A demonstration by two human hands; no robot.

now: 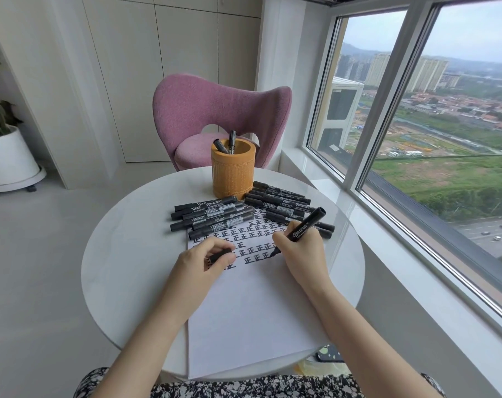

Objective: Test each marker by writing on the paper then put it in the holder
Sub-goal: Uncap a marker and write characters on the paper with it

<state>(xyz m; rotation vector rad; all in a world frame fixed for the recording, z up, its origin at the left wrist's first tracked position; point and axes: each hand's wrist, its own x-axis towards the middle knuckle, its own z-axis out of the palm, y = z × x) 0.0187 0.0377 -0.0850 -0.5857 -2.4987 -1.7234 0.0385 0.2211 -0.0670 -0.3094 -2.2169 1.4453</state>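
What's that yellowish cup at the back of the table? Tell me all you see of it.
The holder is an upright round cup, ochre-yellow, looking like carved bamboo or wood, with a finely textured wall and patterned bands near rim and base. It stands at the far side of the white table, with the pink chair behind it. Two black markers lean inside, ends poking above the rim. Loose markers lie close by its base; whether any touch it, I cannot tell.
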